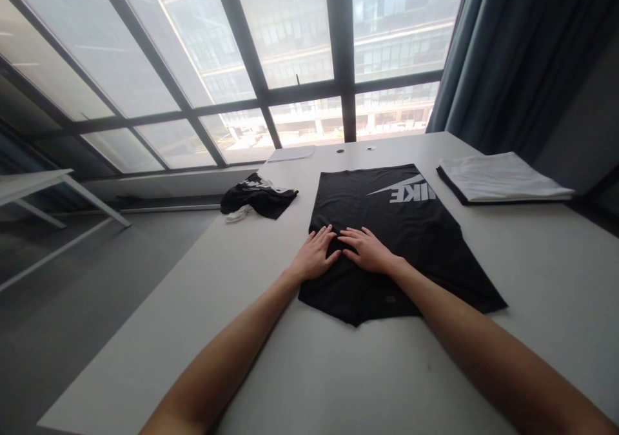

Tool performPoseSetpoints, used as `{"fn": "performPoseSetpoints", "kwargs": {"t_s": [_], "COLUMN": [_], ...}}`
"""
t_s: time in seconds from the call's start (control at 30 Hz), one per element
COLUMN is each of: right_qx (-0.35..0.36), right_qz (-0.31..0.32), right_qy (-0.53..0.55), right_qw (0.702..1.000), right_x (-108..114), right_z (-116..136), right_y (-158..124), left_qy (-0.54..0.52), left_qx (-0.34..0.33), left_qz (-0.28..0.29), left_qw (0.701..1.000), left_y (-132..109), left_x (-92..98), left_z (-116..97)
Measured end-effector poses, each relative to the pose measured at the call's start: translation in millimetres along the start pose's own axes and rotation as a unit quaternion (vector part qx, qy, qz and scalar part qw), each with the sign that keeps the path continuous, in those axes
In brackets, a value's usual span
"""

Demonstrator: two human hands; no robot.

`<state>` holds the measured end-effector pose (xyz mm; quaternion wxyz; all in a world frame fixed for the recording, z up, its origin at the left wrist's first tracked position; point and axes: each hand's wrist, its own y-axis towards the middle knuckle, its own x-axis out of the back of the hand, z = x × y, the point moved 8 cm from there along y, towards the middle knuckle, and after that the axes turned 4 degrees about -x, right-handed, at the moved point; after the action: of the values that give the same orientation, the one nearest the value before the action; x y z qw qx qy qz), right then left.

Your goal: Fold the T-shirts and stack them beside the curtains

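Note:
A black T-shirt (382, 219) with a white NIKE print lies spread on the white table, the lettering upside down from where I look. One long side, at its left, runs nearly straight; a sleeve points out to the lower right. My left hand (315, 254) rests flat on the shirt near its left edge, fingers spread. Beside it, my right hand (365, 248) also lies flat on the cloth with its fingers apart. The fingertips of the two hands almost meet. Neither hand grips the fabric. Small wrinkles show around the fingers.
To the left on the table (193, 332) lies a crumpled black-and-white garment (261, 196). Folded white and black cloth (503, 177) is stacked at the right. Papers (291, 154) lie at the far edge, by the windows. Another table (43, 180) stands at far left.

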<state>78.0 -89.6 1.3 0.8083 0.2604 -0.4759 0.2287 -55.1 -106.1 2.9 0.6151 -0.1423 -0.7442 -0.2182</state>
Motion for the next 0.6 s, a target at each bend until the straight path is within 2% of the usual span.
{"fn": "performPoseSetpoints", "kwargs": {"t_s": [0.2,0.3,0.47,0.6], "right_qx": [0.004,0.003,-0.034,-0.107], "right_qz": [0.003,-0.008,-0.087,-0.162], "right_qy": [0.002,0.013,0.03,0.014], "right_qw": [1.0,1.0,0.995,0.981], "right_x": [1,11,59,100], "right_z": [2,7,10,-22], "right_y": [0,1,3,-18], "left_qy": [0.02,0.03,0.041,0.042], "left_qx": [-0.001,-0.002,-0.002,-0.005], "left_qz": [0.014,0.018,0.02,0.017], "left_qw": [1.0,0.999,0.999,0.999], "left_y": [1,2,3,4], "left_x": [-7.1,-8.0,-6.2,-6.4], "left_z": [5,5,5,6]}}
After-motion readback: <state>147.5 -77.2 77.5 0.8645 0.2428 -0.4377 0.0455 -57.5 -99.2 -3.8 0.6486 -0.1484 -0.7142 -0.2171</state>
